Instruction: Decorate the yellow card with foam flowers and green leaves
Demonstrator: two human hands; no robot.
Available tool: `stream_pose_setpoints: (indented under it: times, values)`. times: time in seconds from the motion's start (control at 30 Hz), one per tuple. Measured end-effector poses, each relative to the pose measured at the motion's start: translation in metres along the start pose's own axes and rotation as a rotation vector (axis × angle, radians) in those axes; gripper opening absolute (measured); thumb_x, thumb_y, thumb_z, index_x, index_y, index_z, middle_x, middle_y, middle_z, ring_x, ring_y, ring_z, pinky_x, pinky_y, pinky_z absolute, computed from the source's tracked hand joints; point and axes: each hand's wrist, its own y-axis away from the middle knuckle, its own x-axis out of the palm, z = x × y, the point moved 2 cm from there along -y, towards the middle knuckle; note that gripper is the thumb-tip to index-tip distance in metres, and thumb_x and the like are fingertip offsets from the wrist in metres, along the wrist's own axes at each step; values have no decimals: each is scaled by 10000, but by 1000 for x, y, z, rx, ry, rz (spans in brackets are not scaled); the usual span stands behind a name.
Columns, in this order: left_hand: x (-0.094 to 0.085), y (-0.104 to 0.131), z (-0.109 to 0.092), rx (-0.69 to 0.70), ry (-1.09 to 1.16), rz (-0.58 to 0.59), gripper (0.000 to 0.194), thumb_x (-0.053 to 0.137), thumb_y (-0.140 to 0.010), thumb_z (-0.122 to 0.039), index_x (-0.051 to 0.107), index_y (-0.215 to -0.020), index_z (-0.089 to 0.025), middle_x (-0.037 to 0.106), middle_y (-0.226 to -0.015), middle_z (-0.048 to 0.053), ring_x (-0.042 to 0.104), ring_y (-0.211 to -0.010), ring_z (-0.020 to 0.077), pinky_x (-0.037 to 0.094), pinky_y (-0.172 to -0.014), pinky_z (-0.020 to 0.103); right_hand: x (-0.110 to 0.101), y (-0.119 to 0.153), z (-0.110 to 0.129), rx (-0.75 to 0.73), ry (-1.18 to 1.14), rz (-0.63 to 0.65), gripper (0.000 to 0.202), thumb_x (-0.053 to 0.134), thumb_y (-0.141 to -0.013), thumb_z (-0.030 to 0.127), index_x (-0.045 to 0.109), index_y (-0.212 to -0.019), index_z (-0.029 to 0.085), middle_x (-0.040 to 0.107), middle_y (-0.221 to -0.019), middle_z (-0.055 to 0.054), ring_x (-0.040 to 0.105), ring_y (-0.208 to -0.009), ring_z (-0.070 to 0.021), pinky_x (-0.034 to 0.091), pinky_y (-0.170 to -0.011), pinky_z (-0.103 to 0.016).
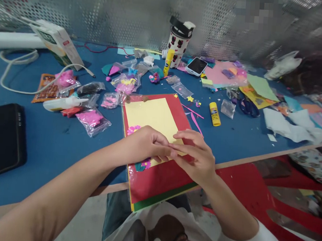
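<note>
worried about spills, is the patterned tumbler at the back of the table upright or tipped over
Upright: the patterned tumbler stands on its base on the blue table, its black lid on top.

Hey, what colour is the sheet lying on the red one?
The sheet is pale yellow; it shows best in the head view.

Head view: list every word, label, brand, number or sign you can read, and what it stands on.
No word or number reads with certainty.
White carton: large letters and smaller print, too blurred.
Upright glue stick: label too small.
Nearer glue stick: label too small.
Orange packet: print too blurred.
Black device: edge marks too small.
</note>
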Motion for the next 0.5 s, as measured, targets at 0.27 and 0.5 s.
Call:
stream_pose_setpoints:
  times: [0.27, 0.5]
  values:
    - [10, 2, -4, -7, 113, -30, 160, 732, -768, -349, 764, -772, -192, 753, -728, 32, 697, -675, 125, 572, -655, 215, 1, 10, 17, 24, 270, -257, 259, 739, -788, 244, 680, -1018, 347, 679, -981, -16, 666, -934, -214, 463, -962, -444]
    - [16, 2, 0, -37, 248, -34, 220, 793, -712, -344, 774, -870, -192, 762, -794, 47, 704, -726, 130, 585, -714, 233, 5, 8, 23, 60, 397, -326, 152, 681, -832, 281, 692, -954, 372, 685, -959, -7, 671, -939, -226, 420, -1004, -475]
